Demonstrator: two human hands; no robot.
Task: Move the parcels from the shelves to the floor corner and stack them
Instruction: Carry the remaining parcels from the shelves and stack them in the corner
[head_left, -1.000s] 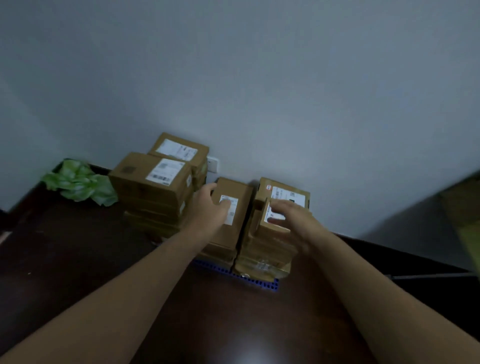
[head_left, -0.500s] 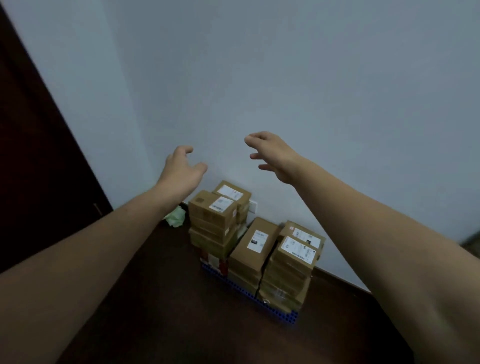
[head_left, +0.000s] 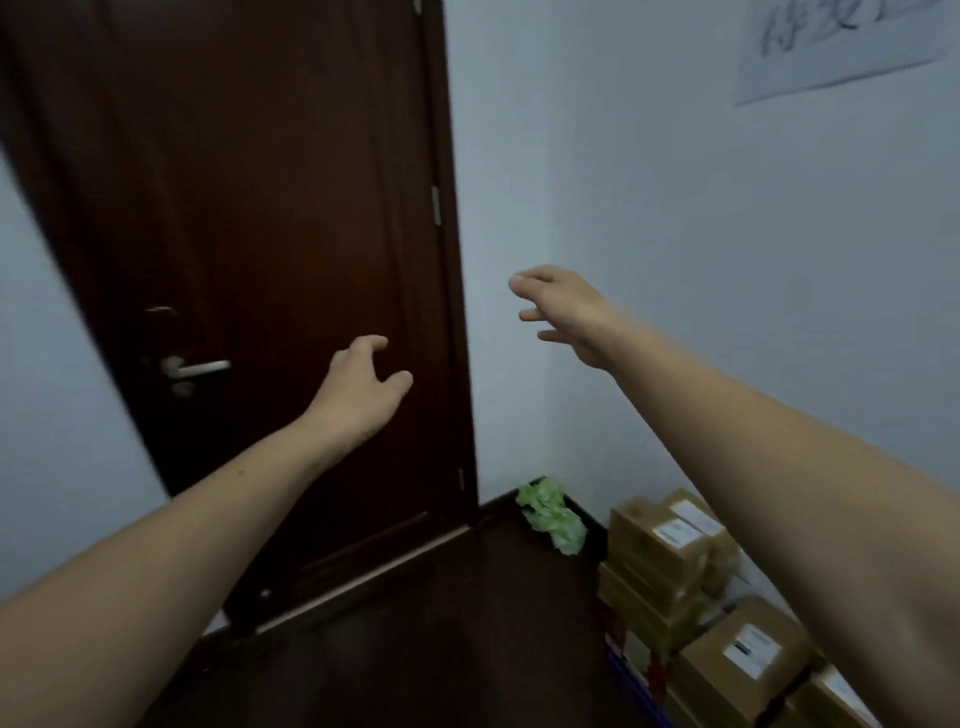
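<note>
On the head view I see my left hand (head_left: 363, 387) raised before the dark door (head_left: 249, 234), fingers loosely curled and holding nothing, and my right hand (head_left: 563, 312) likewise relaxed and unladen. The parcels (head_left: 691, 582) sit stacked at lower right on the floor against the wall, well apart from both hands.

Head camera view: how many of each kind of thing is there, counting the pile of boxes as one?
Hands: 2 (left hand, right hand)
Door: 1
Door handle: 1
Paper sign: 1
Green crumpled bundle: 1
Pile of boxes: 1
Total: 7
</note>
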